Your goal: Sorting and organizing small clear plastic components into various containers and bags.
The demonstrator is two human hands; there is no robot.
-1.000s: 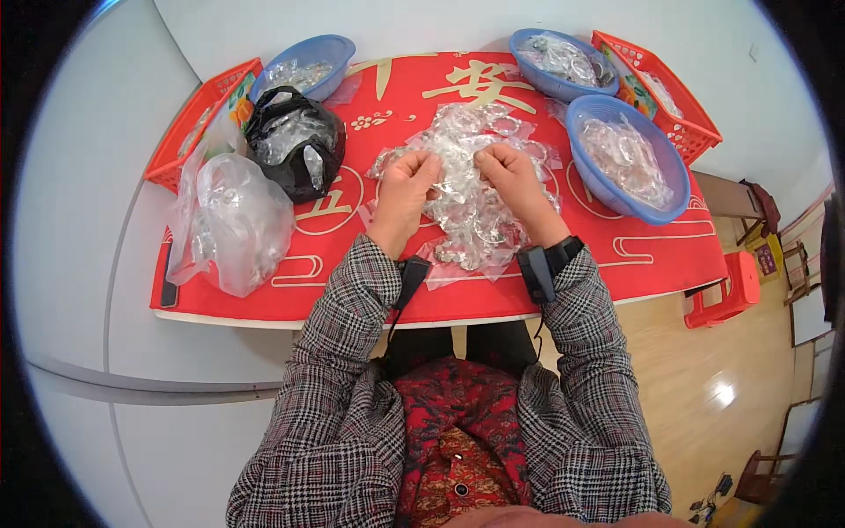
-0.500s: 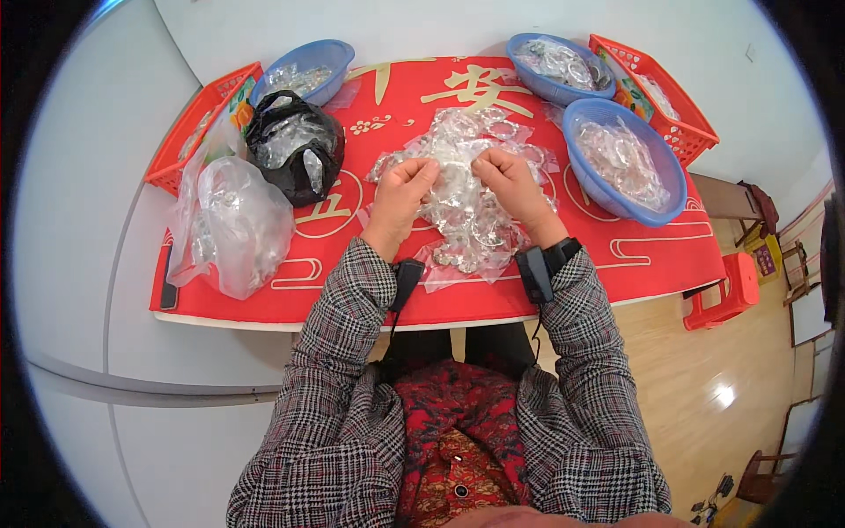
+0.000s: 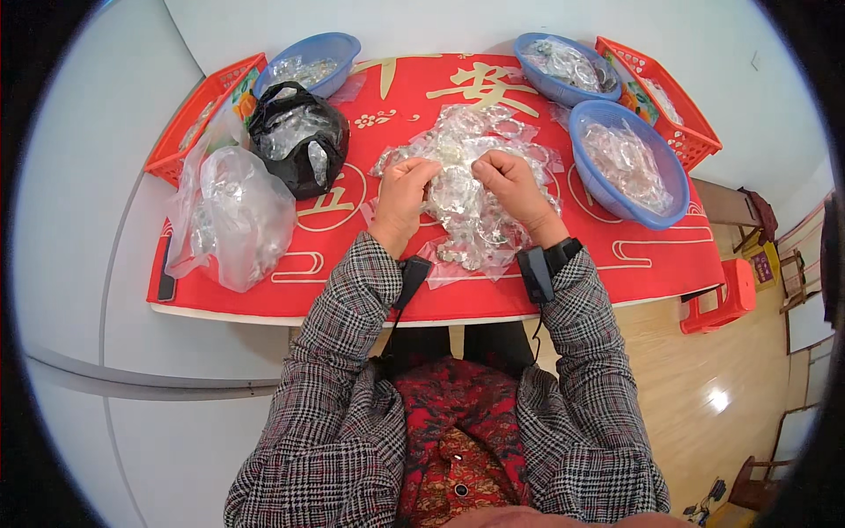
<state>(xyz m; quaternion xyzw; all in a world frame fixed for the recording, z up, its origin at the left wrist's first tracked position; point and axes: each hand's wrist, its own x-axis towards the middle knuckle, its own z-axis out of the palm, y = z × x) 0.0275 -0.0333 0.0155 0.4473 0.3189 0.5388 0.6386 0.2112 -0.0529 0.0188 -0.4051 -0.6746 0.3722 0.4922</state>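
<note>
Over a heap of small clear plastic bags point(image 3: 475, 238) with silvery pieces inside, my two hands face each other. Thumb and fingers of my left hand point(image 3: 405, 198) are pinched together at the heap's left side. My right hand point(image 3: 518, 189) pinches in the same way a short distance to the right. Between them stretches what looks like a clear plastic bag point(image 3: 455, 167), gripped at its two sides; its outline blends into the heap, and its contents are hard to make out.
On the red patterned tablecloth point(image 3: 352, 286), a white translucent bag point(image 3: 238, 216) and a black plastic bag point(image 3: 299, 145) stand left. Blue baskets point(image 3: 629, 163) and red baskets point(image 3: 700, 132) holding small bags line the sides. A red stool point(image 3: 722, 299) stands on the floor at right.
The view has shifted slightly. Both hands keep their pinch over the heap, in nearly the same place; the fingers have moved only a little.
</note>
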